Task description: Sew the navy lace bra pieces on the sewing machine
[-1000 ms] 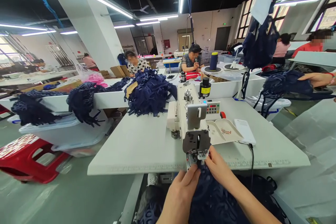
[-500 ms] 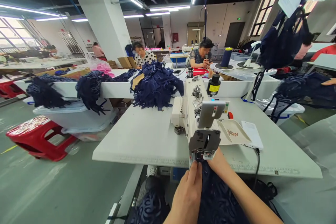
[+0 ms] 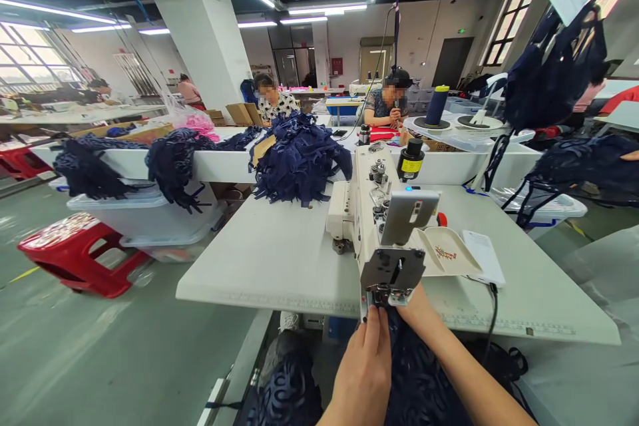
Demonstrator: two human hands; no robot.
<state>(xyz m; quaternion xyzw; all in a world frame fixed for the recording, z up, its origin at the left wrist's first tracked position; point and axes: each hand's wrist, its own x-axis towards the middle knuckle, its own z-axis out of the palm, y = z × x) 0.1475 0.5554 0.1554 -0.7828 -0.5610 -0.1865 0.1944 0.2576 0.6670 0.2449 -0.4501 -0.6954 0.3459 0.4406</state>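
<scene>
Dark navy patterned fabric hangs over my lap, its upper edge running in under the head of a sewing machine. My left hand is at the front of the machine head, fingers together and pressed on the fabric's edge just below the metal needle plate guard. My right hand reaches in from the right, close by the same spot. Its fingers are hidden behind the machine head and the fabric, so their grip does not show.
A heap of navy strapped pieces lies at the table's back left. Right of the machine are a beige tray with small bits and a white power bank with a cable. A thread cone stands behind. A red stool is left.
The camera view has shifted slightly, so the scene sits a little differently in the picture. Both hands stay at the machine head, with hardly any visible movement of the fabric.
</scene>
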